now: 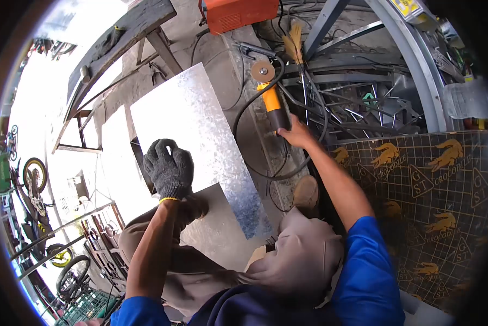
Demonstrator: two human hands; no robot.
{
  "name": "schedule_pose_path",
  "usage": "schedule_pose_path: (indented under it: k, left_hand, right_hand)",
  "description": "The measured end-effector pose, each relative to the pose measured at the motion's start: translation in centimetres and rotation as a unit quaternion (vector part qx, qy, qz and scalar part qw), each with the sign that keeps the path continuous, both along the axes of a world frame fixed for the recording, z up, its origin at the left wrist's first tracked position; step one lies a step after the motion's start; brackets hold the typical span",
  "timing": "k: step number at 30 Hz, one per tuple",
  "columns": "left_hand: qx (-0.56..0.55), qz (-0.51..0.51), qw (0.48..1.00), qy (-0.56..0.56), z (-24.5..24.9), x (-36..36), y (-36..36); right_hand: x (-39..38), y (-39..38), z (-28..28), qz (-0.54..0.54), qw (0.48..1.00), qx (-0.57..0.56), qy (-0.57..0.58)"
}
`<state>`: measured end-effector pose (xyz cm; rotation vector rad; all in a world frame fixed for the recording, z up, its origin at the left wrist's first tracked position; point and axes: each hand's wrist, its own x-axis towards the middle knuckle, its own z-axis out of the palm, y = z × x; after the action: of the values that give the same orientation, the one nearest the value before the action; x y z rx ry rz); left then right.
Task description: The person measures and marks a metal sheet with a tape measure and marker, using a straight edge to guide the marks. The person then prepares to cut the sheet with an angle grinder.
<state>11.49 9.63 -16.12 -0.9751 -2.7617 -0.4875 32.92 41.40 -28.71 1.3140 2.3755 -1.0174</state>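
My left hand [169, 168], in a dark grey knitted glove with a yellow cuff, is over the bright metal sheet [200, 125]. Its fingers are curled downward, and I cannot tell what is under them. The sheet has a notch at its near side and stretches across the floor in front of my legs. My right hand [297, 133] is bare and closed around the rear end of a yellow-and-black angle grinder [271, 100]. The grinder lies along the concrete ledge, its brown disc [263, 71] facing up and pointing away from me.
A black cable [238, 117] loops around the grinder. Beyond it are a straw brush [294, 43] and a pile of metal offcuts [352, 103]. A patterned board [434, 201] stands at right. An orange machine [238, 15] and a bench [119, 41] are farther off; bicycles [35, 201] at left.
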Motion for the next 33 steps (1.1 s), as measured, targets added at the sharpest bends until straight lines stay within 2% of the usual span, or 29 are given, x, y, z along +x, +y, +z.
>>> schedule_pose_path:
  k: [3,5,7,8,10,12,14,16,17,19,20,22,23,27,29,30,32,33]
  left_hand:
    - [-0.013,-0.022,0.999,0.026,0.1,0.0,0.3]
    - [0.012,-0.014,1.0,0.011,-0.5,-0.2,0.2]
    - [0.031,-0.022,0.999,-0.009,-0.6,-0.2,0.4]
    - [0.023,-0.019,0.999,-0.015,-0.5,-0.2,0.5]
    - [0.019,-0.035,0.999,-0.022,-0.1,-0.4,0.6]
    - [0.031,-0.026,0.999,-0.024,-0.3,-0.3,0.6]
    - [0.087,-0.002,0.995,-0.058,-0.2,-0.2,0.8]
    - [0.064,-0.007,0.998,-0.027,0.5,-0.4,0.9]
    - [0.065,0.0,0.997,-0.033,0.9,-0.3,1.0]
    - [0.064,0.006,0.996,-0.058,1.5,-0.4,0.8]
    - [0.067,-0.002,0.997,-0.051,1.4,-0.5,0.6]
    - [0.048,-0.015,0.999,-0.022,1.2,-0.6,0.2]
    - [0.076,0.002,0.997,-0.033,1.1,-0.5,0.3]
    - [0.094,0.011,0.995,-0.033,0.9,-0.4,-0.2]
    - [0.102,-0.004,0.995,-0.015,0.5,-0.7,-0.6]
    - [0.106,-0.003,0.994,-0.012,0.3,-0.8,-0.7]
    - [0.11,-0.005,0.994,0.009,0.0,-0.9,-0.8]
    - [0.111,-0.003,0.994,0.003,-0.1,-0.9,-0.9]
  right_hand:
    - [-4.2,-0.4,-4.8,-0.022,0.999,0.03,0.023]
    - [-5.3,-0.6,-8.1,-0.051,0.988,0.084,0.122]
    - [-5.6,-0.2,-9.6,-0.053,0.99,0.073,0.106]
    - [-5.7,0.0,-9.3,-0.058,0.991,0.076,0.098]
    - [-6.5,1.3,-5.0,-0.05,0.994,0.05,0.08]
    - [-7.5,2.6,-0.5,-0.029,0.999,0.038,0.014]
    - [-7.8,4.6,3.5,0.068,0.995,0.035,-0.065]
    - [-8.1,6.4,6.0,0.185,0.967,0.025,-0.172]
    - [-8.5,6.1,7.0,0.199,0.965,0.033,-0.17]
    - [-8.2,4.5,8.8,0.28,0.916,0.041,-0.284]
    - [-8.0,3.6,9.8,0.28,0.915,0.043,-0.287]
    - [-8.0,2.4,12.1,0.251,0.918,-0.045,-0.304]
    - [-7.4,1.9,12.8,0.243,0.924,-0.054,-0.292]
    - [-4.7,-0.2,11.3,0.233,0.914,-0.051,-0.33]
    - [-4.7,-1.6,10.6,0.337,0.841,-0.002,-0.423]
    - [-4.9,-1.6,10.2,0.337,0.838,0.0,-0.429]
    - [-6.3,-2.0,10.5,0.367,0.779,-0.013,-0.508]
    - [-7.2,-1.6,12.0,0.371,0.771,-0.066,-0.514]
